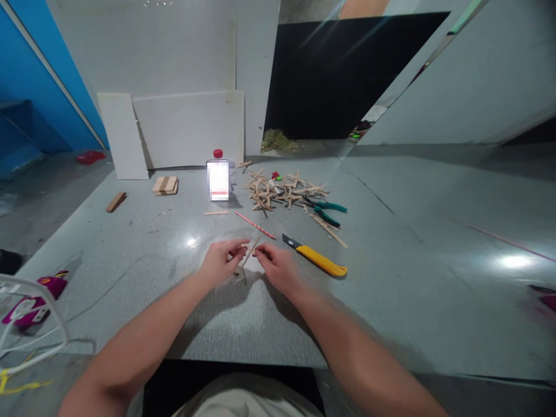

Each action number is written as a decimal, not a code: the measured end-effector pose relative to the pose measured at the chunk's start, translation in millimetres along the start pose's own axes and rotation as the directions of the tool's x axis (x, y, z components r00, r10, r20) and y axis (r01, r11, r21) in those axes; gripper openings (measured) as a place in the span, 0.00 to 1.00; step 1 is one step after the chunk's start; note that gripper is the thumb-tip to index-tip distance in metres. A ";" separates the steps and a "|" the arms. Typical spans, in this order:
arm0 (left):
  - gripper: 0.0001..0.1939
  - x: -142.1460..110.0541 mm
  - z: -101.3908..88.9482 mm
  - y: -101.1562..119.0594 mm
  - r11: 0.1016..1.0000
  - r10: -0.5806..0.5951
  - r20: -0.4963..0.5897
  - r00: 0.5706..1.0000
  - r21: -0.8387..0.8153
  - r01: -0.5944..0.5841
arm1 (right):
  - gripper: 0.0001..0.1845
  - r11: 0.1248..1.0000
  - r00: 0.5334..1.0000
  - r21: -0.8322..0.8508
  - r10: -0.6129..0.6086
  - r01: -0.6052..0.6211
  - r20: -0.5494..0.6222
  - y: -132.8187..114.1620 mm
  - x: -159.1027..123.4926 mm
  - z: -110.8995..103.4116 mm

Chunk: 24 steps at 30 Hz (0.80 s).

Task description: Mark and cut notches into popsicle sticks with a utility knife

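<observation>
Nearest us, our left hand [222, 263] and right hand [277, 266] come close together over the table [399, 289], fingers drawn in narrowly on either side of a thin stick [251, 253]. We cannot tell which fingertips actually press on it. The stick slants between them; we judge it light, dry and stiff, hardly slippery, yet apt to snap if bent, so a gentle thumb-and-finger pinch near its middle should suit. Just beyond lie a knife [322, 260] and a red pencil [256, 225], then pliers [321, 207] beside the wooden pile [260, 194], with a bottle [218, 180] upright to its left.
</observation>
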State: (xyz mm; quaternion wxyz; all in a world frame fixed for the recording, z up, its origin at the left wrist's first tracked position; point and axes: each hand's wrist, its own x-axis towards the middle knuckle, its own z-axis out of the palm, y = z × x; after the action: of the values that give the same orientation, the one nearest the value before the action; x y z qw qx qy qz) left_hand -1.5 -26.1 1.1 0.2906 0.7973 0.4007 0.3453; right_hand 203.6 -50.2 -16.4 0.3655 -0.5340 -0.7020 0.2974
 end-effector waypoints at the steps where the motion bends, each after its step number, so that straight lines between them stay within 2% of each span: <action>1: 0.14 1.0 -1.0 -0.6 1.000 0.001 -0.011 1.000 -0.007 -0.001 | 0.15 1.000 1.000 0.005 0.002 -0.002 0.010 0.4 -0.2 0.2; 4: 0.12 2.8 -2.0 -0.7 0.999 0.021 -0.002 1.000 -0.036 -0.021 | 0.13 1.000 0.999 0.023 0.003 -0.003 0.037 0.2 -1.2 -0.1; 7: 0.13 2.1 0.7 1.9 0.996 0.050 0.078 0.996 -0.080 -0.043 | 0.14 0.999 0.999 0.040 0.007 -0.009 0.048 0.1 -2.3 -1.7; 13: 0.13 -3.4 9.8 9.3 0.988 0.056 0.162 0.985 -0.151 -0.031 | 0.14 0.996 0.999 0.083 0.029 -0.030 0.013 0.3 -4.7 -4.1; 18: 0.14 -5.7 12.7 8.1 0.978 0.001 0.201 0.980 -0.204 0.041 | 0.12 0.988 0.999 0.147 0.043 -0.041 -0.015 -4.8 -6.6 -1.8; 22: 0.16 -5.3 14.6 -3.5 0.960 -0.084 0.219 0.972 -0.242 0.138 | 0.07 0.985 0.999 0.170 0.039 -0.034 -0.022 -4.9 -4.6 -0.6; 24: 0.17 -4.0 15.7 -11.1 0.948 -0.130 0.222 0.966 -0.258 0.187 | 0.09 0.986 0.999 0.163 0.039 -0.033 -0.036 -2.0 -2.9 -0.2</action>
State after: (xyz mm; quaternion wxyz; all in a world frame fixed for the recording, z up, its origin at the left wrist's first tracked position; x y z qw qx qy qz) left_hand 4.2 -26.8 -17.8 0.4651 0.7448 0.3801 0.2906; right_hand 203.2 -53.5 -15.3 0.4161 -0.5207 -0.6584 0.3497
